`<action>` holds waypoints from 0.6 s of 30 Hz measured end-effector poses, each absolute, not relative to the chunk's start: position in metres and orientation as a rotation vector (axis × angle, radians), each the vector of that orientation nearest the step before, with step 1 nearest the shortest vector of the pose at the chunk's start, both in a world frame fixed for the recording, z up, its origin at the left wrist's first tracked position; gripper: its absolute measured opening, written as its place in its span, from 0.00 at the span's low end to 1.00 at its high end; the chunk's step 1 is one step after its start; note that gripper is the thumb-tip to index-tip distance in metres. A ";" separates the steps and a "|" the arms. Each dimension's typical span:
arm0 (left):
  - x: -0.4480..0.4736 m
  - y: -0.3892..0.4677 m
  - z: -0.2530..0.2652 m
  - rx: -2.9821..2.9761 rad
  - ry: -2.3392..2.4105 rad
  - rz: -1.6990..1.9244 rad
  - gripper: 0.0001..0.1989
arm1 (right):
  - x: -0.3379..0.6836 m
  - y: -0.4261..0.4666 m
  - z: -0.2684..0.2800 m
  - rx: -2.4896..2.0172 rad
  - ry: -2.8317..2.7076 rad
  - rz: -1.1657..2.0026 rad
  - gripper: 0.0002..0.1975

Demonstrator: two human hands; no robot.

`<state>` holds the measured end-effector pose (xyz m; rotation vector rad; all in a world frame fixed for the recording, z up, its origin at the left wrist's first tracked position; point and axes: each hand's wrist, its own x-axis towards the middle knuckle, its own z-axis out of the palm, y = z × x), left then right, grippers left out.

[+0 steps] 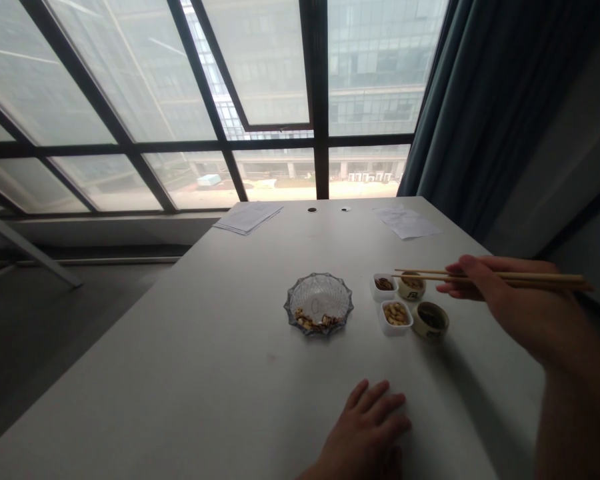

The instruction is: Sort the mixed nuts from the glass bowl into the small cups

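My right hand [500,293] grips a pair of wooden chopsticks [535,277], their tips pointing left over the round patterned cup [411,293] at the back. Beside that cup is a small white tub [379,293] of dark brown pieces. In front stand another white tub [396,329] with pale tan nuts [395,312] and a second round cup [430,333] with dark contents. Left of them sits a scalloped glass dish [320,285] with mixed brown and tan pieces [316,323] along its near side. My left hand [367,427] lies on the table, fingers apart, holding nothing.
Everything stands on a white table [205,373]. Stacked papers [250,217] lie at its far left, more sheets [405,221] at its far right. Two round holes [312,210] pierce the far edge. Windows rise behind, and a dark blue curtain [480,120] hangs at the right.
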<state>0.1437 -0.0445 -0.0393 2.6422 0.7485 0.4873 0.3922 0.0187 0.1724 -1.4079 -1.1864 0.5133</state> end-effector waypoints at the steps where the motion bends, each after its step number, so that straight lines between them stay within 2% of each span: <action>1: 0.144 -0.045 -0.039 2.639 0.746 0.485 0.15 | 0.386 0.019 0.172 -1.418 -1.161 0.511 0.16; 7: 0.144 -0.045 -0.037 2.657 0.746 0.484 0.15 | 0.329 0.029 0.152 -1.366 -1.345 0.795 0.22; 13: 0.145 -0.045 -0.042 2.720 0.754 0.488 0.16 | 0.282 0.041 0.120 -1.267 -1.671 0.948 0.22; 18: 0.146 -0.044 -0.049 2.741 0.744 0.496 0.16 | 0.273 0.046 0.105 -1.295 -1.671 1.043 0.20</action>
